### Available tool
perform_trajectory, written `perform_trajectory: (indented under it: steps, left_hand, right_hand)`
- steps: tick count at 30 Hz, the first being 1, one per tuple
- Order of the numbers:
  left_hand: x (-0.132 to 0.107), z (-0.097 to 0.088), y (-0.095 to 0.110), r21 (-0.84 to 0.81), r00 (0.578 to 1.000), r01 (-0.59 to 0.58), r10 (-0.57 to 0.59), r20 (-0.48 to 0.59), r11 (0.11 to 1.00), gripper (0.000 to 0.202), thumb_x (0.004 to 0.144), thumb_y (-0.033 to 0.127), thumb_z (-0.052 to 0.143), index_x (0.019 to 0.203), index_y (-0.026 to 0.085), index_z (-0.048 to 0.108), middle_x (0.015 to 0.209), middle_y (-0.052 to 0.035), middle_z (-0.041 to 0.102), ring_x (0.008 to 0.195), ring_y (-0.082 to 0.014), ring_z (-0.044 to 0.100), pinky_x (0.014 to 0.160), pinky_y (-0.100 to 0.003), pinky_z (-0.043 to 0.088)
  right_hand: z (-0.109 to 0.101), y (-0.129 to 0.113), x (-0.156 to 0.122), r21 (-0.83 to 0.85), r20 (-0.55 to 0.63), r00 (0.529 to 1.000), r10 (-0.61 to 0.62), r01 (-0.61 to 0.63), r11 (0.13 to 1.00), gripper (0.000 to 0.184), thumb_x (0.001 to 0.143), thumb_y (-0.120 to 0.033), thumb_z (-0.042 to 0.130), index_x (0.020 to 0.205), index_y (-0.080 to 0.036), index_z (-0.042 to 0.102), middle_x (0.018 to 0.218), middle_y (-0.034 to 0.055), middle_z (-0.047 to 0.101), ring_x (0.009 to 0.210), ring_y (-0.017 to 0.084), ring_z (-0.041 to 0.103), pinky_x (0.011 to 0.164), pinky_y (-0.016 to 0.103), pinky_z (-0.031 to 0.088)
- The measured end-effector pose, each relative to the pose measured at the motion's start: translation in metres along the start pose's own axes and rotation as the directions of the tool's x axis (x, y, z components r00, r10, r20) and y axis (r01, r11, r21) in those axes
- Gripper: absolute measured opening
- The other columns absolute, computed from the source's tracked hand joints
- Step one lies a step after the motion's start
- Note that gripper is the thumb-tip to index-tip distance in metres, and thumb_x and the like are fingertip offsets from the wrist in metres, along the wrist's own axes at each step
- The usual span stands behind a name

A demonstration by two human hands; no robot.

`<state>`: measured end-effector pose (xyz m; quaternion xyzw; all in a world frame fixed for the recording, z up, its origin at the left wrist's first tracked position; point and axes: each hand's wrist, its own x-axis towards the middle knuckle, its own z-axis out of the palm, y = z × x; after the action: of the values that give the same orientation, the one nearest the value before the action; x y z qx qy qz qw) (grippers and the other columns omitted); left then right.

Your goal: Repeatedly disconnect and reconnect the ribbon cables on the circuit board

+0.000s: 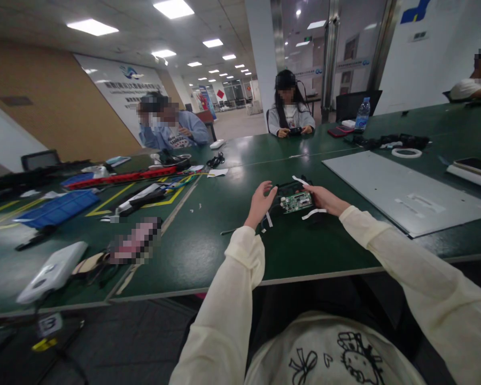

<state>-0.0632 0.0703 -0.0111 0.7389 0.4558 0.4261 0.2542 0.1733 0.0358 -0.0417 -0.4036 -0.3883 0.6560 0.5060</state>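
Note:
A green circuit board (292, 203) with a black casing (287, 189) behind it is held just above the green table. My right hand (324, 199) grips its right side, thumb and fingers closed on the edge. At the left side is my left hand (261, 202), fingers apart and slightly curled, its thumb close to the casing; whether it touches cannot be made out. White strips (315, 213) stick out around the device, and a thin dark cable (229, 232) lies to the left of it.
A large grey panel (353, 182) lies to the right, with a white tape roll (406, 153) behind it. Leftward are a blue tray (58, 208), a white device (52, 271) and a pink phone-like item (136, 240). Across the table (208, 256) sit two people; another sits far right.

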Motion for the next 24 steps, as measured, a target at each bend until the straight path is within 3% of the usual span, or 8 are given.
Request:
perform_trajectory:
  steps: [4, 10, 17, 24]
  left_hand:
    - [-0.001, -0.003, 0.001, 0.064, 0.999, -0.002, -0.001, 0.047, 0.998, 0.036, 0.093, 0.046, 0.049, 0.101, 0.016, 0.067, 0.100, -0.0062, 0.072, 0.092, -0.0187, 0.066, 0.085, -0.028, 0.049]
    - [-0.008, 0.000, 0.005, 0.197, 0.996, -0.009, -0.010, 0.092, 0.980, 0.039, 0.093, 0.050, 0.049, 0.105, 0.017, 0.066, 0.083, -0.0047, 0.072, 0.078, -0.0187, 0.067, 0.074, -0.027, 0.049]
    - [-0.006, 0.007, 0.002, 0.220, 1.000, -0.003, 0.010, -0.030, 0.976, 0.016, 0.094, 0.033, 0.051, 0.089, 0.019, 0.058, 0.076, -0.0015, 0.066, 0.070, -0.0157, 0.063, 0.068, -0.026, 0.045]
    - [-0.003, 0.003, -0.002, 0.282, 0.977, -0.074, 0.126, -0.170, 0.957, 0.008, 0.094, 0.025, 0.049, 0.091, 0.019, 0.054, 0.083, -0.0032, 0.063, 0.077, -0.0165, 0.060, 0.075, -0.027, 0.043]
  right_hand:
    - [0.001, 0.002, -0.003, -0.085, 0.059, 0.998, -0.010, 0.015, 0.996, 0.025, 0.088, -0.034, 0.066, 0.101, -0.012, 0.070, 0.104, 0.0117, 0.073, 0.088, 0.020, 0.069, 0.078, 0.031, 0.057]
    - [0.007, -0.001, -0.012, -0.147, 0.088, 0.996, -0.017, 0.030, 0.989, 0.022, 0.087, -0.031, 0.068, 0.098, -0.012, 0.071, 0.100, 0.0107, 0.073, 0.088, 0.018, 0.069, 0.079, 0.028, 0.057]
    - [0.009, -0.002, -0.012, -0.222, 0.122, 0.992, -0.035, 0.061, 0.973, 0.029, 0.081, -0.041, 0.074, 0.094, -0.014, 0.071, 0.098, 0.0081, 0.073, 0.089, 0.017, 0.067, 0.079, 0.027, 0.055]
    - [0.003, 0.001, -0.009, -0.382, 0.018, 0.993, -0.120, 0.117, 0.917, 0.046, 0.073, -0.060, 0.073, 0.072, -0.015, 0.064, 0.068, 0.0000, 0.061, 0.060, 0.008, 0.054, 0.055, 0.020, 0.043]
